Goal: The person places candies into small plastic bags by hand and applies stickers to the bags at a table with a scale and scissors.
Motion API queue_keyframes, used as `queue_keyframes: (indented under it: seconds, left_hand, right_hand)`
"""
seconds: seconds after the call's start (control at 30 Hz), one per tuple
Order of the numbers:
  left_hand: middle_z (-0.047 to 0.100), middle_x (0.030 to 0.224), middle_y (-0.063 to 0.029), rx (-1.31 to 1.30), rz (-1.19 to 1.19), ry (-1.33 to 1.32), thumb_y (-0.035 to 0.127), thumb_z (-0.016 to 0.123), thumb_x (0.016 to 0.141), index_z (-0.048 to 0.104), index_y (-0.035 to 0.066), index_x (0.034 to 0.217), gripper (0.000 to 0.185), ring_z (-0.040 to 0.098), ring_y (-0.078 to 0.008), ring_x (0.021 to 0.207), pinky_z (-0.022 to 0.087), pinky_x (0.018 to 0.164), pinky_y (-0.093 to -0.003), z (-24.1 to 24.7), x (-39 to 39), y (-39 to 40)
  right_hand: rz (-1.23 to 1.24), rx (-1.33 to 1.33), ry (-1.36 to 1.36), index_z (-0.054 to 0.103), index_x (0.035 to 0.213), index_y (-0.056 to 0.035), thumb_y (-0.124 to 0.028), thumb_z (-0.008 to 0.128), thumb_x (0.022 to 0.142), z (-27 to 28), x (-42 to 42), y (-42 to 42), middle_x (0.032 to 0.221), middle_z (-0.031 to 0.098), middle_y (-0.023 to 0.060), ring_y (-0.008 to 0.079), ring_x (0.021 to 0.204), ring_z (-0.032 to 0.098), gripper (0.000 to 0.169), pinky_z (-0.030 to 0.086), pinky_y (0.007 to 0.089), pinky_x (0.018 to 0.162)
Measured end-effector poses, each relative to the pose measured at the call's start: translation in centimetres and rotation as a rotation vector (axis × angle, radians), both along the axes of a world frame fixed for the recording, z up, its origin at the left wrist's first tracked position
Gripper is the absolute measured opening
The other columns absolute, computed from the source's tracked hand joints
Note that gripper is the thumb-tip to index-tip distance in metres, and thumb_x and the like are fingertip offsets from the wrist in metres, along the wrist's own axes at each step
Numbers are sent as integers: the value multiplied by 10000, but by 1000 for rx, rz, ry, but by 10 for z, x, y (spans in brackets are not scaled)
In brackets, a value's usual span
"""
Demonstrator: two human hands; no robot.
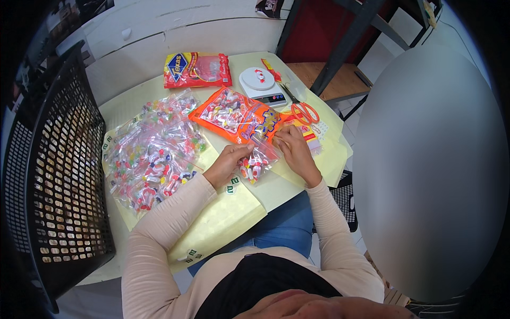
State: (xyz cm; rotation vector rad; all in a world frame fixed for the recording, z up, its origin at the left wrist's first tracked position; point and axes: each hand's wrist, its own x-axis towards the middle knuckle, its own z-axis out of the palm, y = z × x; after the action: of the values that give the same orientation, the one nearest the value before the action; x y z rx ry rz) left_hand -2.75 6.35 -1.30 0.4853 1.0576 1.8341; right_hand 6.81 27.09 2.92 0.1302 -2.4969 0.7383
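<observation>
A small clear zip bag with several wrapped candies in its bottom is pinched at its upper left edge by my left hand. My right hand is by the other side of the bag's mouth, fingers curled together. Whether it grips the bag's edge or something small is hidden. Just beyond both hands lies a large orange candy bag, its window showing many wrapped candies. To the left, a heap of filled clear zip bags rests on pale yellow printed paper.
A black perforated basket stands at the left. At the back are a red-and-yellow Texas bag and a white digital scale carrying one wrapped candy. Orange-handled scissors lie right of the scale, above flat printed packaging.
</observation>
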Motion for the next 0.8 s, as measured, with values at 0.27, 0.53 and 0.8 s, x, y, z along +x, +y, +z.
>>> queue_keyframes:
  seconds: [0.27,0.53,0.8]
  left_hand:
    - [693,814,-32,4,8,92,294,540,1003,683,7,921,331,631,-79,669,506,634,-233,3,4,1]
    - [680,821,-26,-26,48,57,283,550,1001,675,3,905,321,622,-67,712,501,665,-239,16,11,0]
    - [695,898,-54,9,35,14,221,549,990,672,-4,1003,256,656,-107,775,524,710,-265,-3,0,0]
  right_hand:
    - [-46,-322,-8,634,947,19,-54,689,851,-6,-15,-1,945,586,95,195,858,603,133,482,295,743]
    - [-66,-299,78,695,989,-9,-61,714,835,6,-16,-13,972,603,84,219,949,595,164,475,331,780]
    - [23,104,13,665,1079,7,30,639,805,-2,-12,-8,1046,602,140,325,1067,561,277,452,403,900]
